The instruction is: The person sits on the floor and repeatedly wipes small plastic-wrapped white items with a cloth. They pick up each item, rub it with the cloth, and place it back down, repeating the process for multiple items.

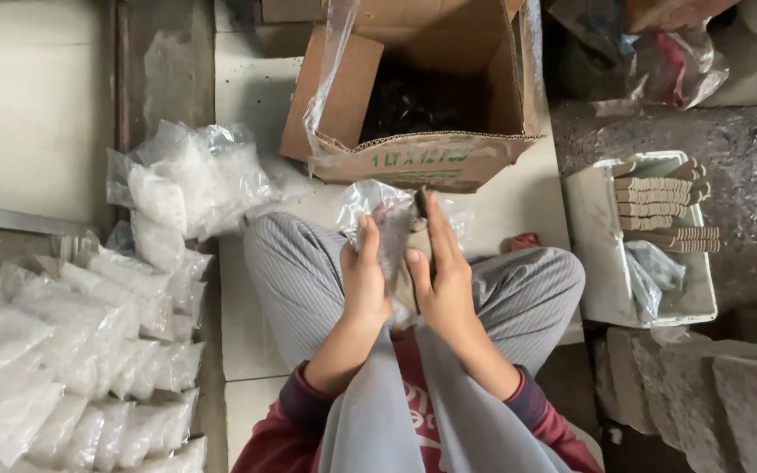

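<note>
I sit cross-legged on the floor in grey striped trousers. Both hands are raised over my lap with a small clear plastic bag (393,229) between them. My left hand (363,278) grips the bag's left side, fingers curled around it. My right hand (442,273) presses flat against the bag's right side, fingers stretched upward. The bag holds something dark that I cannot make out. Just beyond my hands stands an open cardboard box (413,96) lined with clear plastic and holding dark small pieces.
Many filled clear packets (89,350) are piled on the floor at my left, with a heap of more packets (187,180) further up. A white tray (602,254) with stacked brown cardboard strips (663,206) sits to my right. Stone blocks (703,394) lie at lower right.
</note>
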